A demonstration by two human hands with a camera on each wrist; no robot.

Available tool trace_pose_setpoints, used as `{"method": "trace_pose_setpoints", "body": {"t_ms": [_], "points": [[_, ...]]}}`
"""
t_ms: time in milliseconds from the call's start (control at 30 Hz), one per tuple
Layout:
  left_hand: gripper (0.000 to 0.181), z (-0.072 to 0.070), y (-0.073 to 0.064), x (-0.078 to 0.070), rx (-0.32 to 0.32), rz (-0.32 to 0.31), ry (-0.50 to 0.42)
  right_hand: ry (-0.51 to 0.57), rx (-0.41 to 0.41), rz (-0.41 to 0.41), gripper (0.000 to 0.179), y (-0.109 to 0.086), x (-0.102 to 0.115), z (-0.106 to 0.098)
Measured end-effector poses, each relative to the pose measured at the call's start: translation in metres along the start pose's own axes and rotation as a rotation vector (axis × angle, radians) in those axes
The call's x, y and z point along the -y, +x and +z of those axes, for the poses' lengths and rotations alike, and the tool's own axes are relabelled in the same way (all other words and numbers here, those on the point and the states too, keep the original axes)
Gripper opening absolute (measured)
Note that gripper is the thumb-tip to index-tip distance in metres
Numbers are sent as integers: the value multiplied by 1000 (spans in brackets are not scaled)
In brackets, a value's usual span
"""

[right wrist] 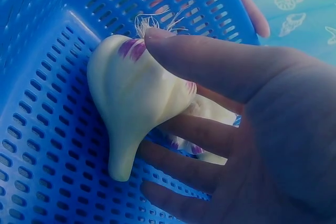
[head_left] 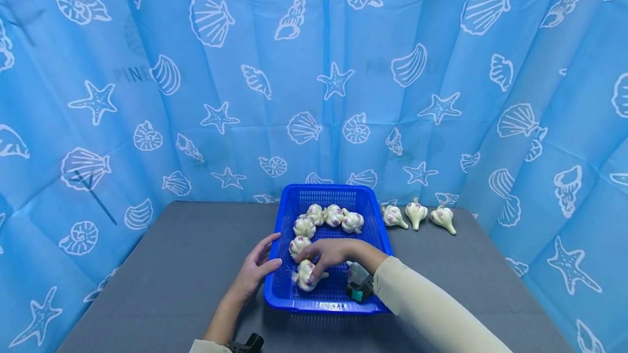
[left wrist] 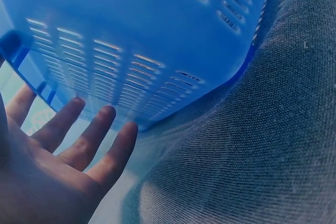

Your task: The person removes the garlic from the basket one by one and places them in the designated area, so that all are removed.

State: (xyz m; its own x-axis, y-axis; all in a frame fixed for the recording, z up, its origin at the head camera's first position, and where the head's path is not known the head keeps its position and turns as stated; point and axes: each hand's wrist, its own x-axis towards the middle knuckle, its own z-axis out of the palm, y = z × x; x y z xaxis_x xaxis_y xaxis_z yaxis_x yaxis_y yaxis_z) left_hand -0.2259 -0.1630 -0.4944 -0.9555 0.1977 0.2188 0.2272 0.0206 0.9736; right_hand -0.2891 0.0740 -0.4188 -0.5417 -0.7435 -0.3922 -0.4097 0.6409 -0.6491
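Observation:
Inside the blue plastic basket (head_left: 326,305), my right hand (head_left: 338,252) pinches a garlic bulb (head_left: 305,275) near the front left corner. In the right wrist view, the thumb lies by the bulb's roots and the other fingers reach behind it, with the stem pointing down. Another garlic bulb (head_left: 298,246) sits just beyond that one, partly covered by the fingers. My left hand (head_left: 255,267) touches the basket's left side, thumb at the rim. In the left wrist view, its spread fingers (left wrist: 94,137) lie along the slotted outer wall.
More garlic bulbs (head_left: 334,215) line the basket's back and left side. Three garlic bulbs (head_left: 416,212) lie on the grey table (head_left: 196,266) right of the basket, near the back edge. A blue shell-patterned curtain (head_left: 275,70) hangs behind and on both sides.

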Motion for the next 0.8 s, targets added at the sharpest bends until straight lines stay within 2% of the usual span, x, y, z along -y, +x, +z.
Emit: {"method": "trace_pose_setpoints", "body": {"t_ms": [567, 800], "points": [[55, 1, -1, -1, -12, -17, 8, -20, -18, -12, 41, -1, -2, 0], [55, 1, 0, -1, -8, 2, -1, 56, -47, -56, 34, -1, -3, -3]]}}
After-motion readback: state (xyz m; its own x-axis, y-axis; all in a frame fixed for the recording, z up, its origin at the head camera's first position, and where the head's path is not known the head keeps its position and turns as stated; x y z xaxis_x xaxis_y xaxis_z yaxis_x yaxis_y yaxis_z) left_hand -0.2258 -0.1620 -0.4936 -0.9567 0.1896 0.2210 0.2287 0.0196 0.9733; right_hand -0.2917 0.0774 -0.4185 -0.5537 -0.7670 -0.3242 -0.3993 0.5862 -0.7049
